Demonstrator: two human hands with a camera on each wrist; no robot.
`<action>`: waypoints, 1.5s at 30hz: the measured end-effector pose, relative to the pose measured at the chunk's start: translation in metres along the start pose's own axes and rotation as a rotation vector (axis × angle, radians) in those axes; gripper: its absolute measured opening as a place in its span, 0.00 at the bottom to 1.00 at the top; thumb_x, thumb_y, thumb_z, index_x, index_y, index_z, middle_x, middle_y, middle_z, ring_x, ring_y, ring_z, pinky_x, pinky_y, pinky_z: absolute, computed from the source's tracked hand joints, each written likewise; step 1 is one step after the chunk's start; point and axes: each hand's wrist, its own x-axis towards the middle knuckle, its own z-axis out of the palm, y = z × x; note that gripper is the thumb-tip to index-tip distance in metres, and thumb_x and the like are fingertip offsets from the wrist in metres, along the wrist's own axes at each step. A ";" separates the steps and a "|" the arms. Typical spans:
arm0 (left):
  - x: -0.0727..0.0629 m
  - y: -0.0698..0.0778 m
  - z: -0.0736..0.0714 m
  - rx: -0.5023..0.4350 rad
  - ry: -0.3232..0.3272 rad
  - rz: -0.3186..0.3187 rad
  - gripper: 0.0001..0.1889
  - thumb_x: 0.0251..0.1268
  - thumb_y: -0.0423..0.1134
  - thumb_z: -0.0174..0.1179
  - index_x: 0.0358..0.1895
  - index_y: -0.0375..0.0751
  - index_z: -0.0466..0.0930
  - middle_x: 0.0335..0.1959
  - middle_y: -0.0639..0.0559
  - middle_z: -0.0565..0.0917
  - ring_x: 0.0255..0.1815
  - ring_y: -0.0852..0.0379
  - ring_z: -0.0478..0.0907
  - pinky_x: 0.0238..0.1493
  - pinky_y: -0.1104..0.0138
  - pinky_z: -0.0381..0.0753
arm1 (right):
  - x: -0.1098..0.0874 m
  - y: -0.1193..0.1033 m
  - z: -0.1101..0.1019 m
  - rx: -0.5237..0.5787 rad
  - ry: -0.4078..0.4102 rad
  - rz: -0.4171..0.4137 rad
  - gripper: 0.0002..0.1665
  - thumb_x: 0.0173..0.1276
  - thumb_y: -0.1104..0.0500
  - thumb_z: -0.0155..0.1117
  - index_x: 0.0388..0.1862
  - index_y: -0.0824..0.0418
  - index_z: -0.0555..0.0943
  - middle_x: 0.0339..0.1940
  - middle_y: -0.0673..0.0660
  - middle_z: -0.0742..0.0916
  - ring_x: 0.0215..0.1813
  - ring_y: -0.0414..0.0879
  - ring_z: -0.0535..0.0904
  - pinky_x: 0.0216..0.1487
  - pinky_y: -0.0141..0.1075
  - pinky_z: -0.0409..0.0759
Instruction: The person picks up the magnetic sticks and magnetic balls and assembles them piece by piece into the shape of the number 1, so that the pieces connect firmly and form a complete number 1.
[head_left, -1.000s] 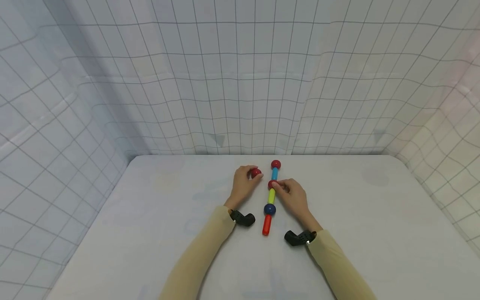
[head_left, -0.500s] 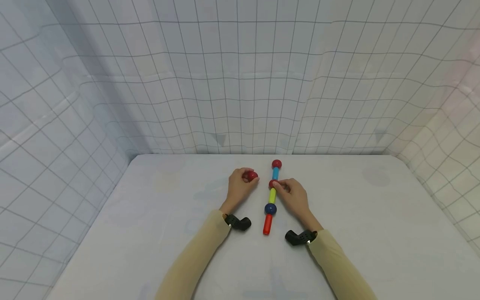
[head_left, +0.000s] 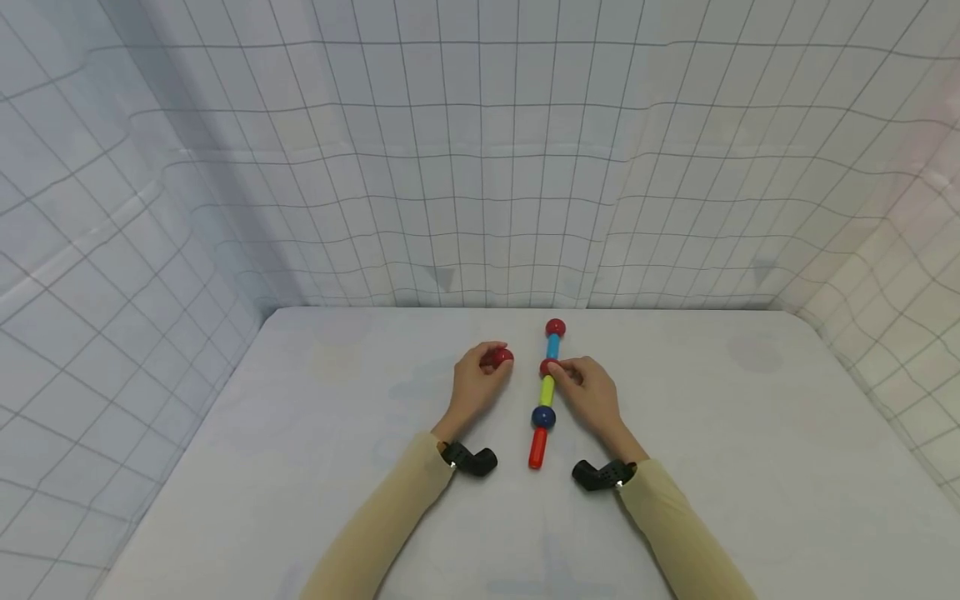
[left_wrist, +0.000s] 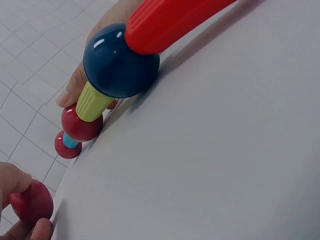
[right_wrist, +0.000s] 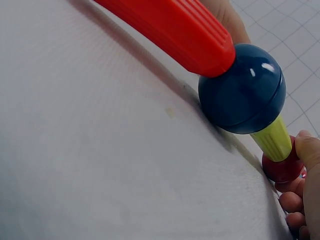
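Note:
A straight chain of balls and rods lies on the white table, running away from the person. From the far end come a red ball point(head_left: 556, 327), a light blue rod point(head_left: 553, 347), a second red ball point(right_wrist: 281, 167), a yellow-green rod point(head_left: 547, 391), a dark blue ball point(head_left: 543, 417) and a red rod point(head_left: 537, 448). My right hand point(head_left: 591, 393) pinches the second red ball between thumb and fingers. Left of the chain, my left hand point(head_left: 476, 385) grips a loose red ball point(left_wrist: 33, 203), apart from the chain and close over the table.
The white tabletop point(head_left: 337, 400) spreads around both hands. A white curtain with a dark grid point(head_left: 480, 167) hangs behind the table's far edge and along both sides. Each wrist carries a black camera point(head_left: 471, 459).
My left hand has drawn the loose red ball leftward and a little nearer the person, away from the chain. The right hand keeps its hold, and the chain lies practically still.

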 end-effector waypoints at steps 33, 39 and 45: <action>-0.029 0.008 -0.020 -0.238 -0.089 -0.216 0.15 0.64 0.38 0.62 0.53 0.46 0.77 0.47 0.49 0.79 0.44 0.55 0.76 0.45 0.64 0.76 | 0.000 -0.007 0.000 0.006 0.001 -0.006 0.25 0.68 0.43 0.60 0.46 0.63 0.84 0.31 0.54 0.79 0.34 0.47 0.71 0.35 0.38 0.69; -0.038 0.011 -0.020 -0.203 -0.087 -0.241 0.17 0.64 0.42 0.62 0.55 0.44 0.76 0.46 0.49 0.80 0.43 0.56 0.77 0.44 0.64 0.77 | -0.001 -0.007 -0.001 0.019 0.006 -0.016 0.25 0.68 0.43 0.59 0.47 0.63 0.84 0.32 0.54 0.79 0.35 0.47 0.71 0.36 0.38 0.69; -0.053 0.016 -0.021 -0.182 -0.090 -0.210 0.19 0.64 0.46 0.62 0.53 0.39 0.78 0.43 0.48 0.82 0.42 0.56 0.79 0.43 0.64 0.78 | -0.002 -0.005 -0.003 0.022 0.006 -0.004 0.25 0.67 0.42 0.60 0.47 0.62 0.84 0.32 0.54 0.79 0.35 0.47 0.71 0.36 0.38 0.69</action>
